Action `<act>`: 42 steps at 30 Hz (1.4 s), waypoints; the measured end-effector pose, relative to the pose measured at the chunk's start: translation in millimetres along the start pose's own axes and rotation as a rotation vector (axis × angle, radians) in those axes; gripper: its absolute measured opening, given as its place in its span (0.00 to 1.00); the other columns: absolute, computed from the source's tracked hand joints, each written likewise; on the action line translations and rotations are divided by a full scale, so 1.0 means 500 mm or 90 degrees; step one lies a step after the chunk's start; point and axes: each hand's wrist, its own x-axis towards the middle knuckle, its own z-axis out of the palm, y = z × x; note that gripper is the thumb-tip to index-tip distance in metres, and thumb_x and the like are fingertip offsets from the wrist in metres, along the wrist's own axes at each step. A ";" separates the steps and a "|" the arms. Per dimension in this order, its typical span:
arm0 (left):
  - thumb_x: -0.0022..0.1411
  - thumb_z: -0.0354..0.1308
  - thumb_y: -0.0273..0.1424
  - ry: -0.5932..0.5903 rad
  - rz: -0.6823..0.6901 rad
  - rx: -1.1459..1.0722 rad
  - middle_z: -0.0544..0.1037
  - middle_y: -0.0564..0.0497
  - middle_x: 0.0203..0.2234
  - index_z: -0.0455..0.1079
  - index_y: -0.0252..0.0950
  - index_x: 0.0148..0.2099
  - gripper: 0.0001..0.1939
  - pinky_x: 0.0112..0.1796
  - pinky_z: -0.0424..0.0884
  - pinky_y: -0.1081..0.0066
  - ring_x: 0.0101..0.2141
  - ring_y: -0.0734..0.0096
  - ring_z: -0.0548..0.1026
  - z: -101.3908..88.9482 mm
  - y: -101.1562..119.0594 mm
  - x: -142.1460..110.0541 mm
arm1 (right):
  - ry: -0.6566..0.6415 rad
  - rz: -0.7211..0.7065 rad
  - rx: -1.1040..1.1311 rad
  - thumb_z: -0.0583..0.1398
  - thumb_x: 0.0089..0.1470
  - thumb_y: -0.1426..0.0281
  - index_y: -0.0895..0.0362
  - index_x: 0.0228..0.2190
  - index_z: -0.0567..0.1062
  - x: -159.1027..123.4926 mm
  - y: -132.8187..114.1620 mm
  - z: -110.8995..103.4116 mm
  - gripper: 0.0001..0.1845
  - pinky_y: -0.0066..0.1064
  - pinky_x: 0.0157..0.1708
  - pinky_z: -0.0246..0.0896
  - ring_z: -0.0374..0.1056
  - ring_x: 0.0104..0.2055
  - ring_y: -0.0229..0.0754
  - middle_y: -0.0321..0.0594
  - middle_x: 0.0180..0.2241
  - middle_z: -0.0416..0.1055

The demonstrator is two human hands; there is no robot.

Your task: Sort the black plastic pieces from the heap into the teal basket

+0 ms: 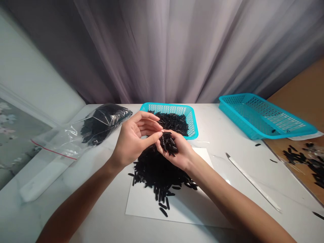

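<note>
My right hand [181, 148] is turned palm up, its fingers curled around a small heap of short black strips [168, 143]. Over that heap, my left hand [136, 136] brings its thumb and fingertips close together in a pinch. Whether a strip sits between those fingertips is too small to make out. Below both hands a large pile of the same black strips [162, 172] lies on a white sheet [146, 211], with several loose ones at its near edge. Just behind the hands stands a blue plastic basket [192, 123], partly filled with black strips.
To the left lies a clear zip bag [68, 135] with black contents. A second blue basket [238, 114] stands at the back right. A pale pointed tool [253, 182] rests on the white table [101, 209]. Scattered strips [295, 157] lie on the brown surface at right.
</note>
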 end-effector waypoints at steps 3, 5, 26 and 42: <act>0.53 0.69 0.20 0.002 -0.002 -0.011 0.81 0.55 0.32 0.68 0.36 0.49 0.23 0.40 0.81 0.77 0.34 0.76 0.81 0.001 0.006 -0.002 | 0.002 -0.001 -0.003 0.52 0.65 0.76 0.60 0.31 0.72 0.002 0.000 0.000 0.12 0.28 0.25 0.77 0.74 0.23 0.38 0.40 0.22 0.74; 0.52 0.69 0.20 0.004 0.001 -0.008 0.81 0.55 0.32 0.66 0.37 0.52 0.26 0.40 0.81 0.75 0.34 0.75 0.82 0.001 0.001 0.000 | 0.008 0.001 -0.007 0.52 0.65 0.76 0.60 0.31 0.72 0.004 0.001 -0.001 0.12 0.27 0.26 0.77 0.74 0.23 0.37 0.40 0.22 0.74; 0.68 0.55 0.21 -0.340 0.255 0.650 0.79 0.51 0.40 0.74 0.36 0.45 0.09 0.43 0.74 0.64 0.41 0.65 0.77 -0.023 -0.055 -0.001 | -0.021 -0.056 -0.229 0.57 0.52 0.76 0.56 0.21 0.66 0.021 0.027 -0.036 0.10 0.22 0.23 0.66 0.63 0.20 0.32 0.31 0.18 0.65; 0.57 0.63 0.55 -0.182 0.175 0.503 0.61 0.33 0.65 0.50 0.35 0.70 0.49 0.63 0.60 0.47 0.65 0.45 0.60 -0.115 -0.188 -0.157 | -0.182 -0.426 -1.041 0.68 0.48 0.69 0.51 0.40 0.82 -0.069 0.035 -0.081 0.14 0.57 0.62 0.47 0.64 0.56 0.59 0.46 0.49 0.76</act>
